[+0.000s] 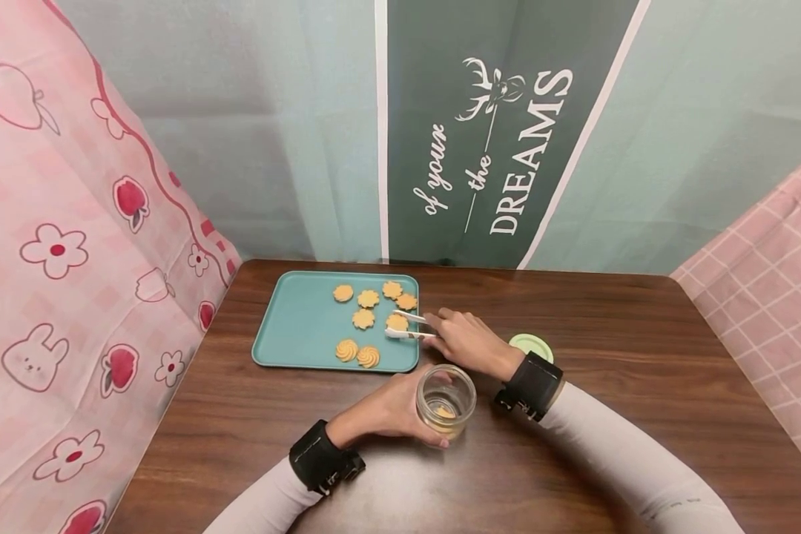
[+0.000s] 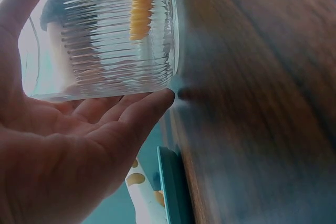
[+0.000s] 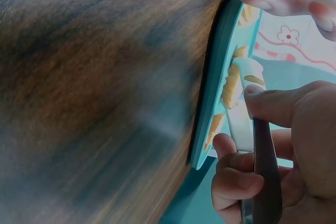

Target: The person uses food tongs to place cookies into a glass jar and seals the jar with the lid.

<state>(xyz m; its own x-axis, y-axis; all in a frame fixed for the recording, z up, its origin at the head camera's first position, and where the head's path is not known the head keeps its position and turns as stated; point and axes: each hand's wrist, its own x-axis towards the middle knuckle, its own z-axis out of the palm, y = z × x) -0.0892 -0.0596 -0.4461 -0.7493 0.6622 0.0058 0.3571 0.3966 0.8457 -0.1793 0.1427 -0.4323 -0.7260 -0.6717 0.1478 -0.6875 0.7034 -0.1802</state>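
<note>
The left hand [image 1: 390, 408] grasped a ribbed glass jar [image 1: 446, 400] on the desk [image 1: 607, 319], a biscuit inside; the right hand [image 1: 470, 343] held tongs [image 1: 407, 326], fingers [image 3: 273, 106] pinched on them, tips closing round a biscuit [image 1: 397, 322] on the teal tray [image 1: 300, 326]; a green lid [image 1: 532, 345] lay beside the wrist.

Dark wooden table [image 1: 614, 348] with teal tray [image 1: 300, 326], green lid [image 1: 531, 345].
</note>
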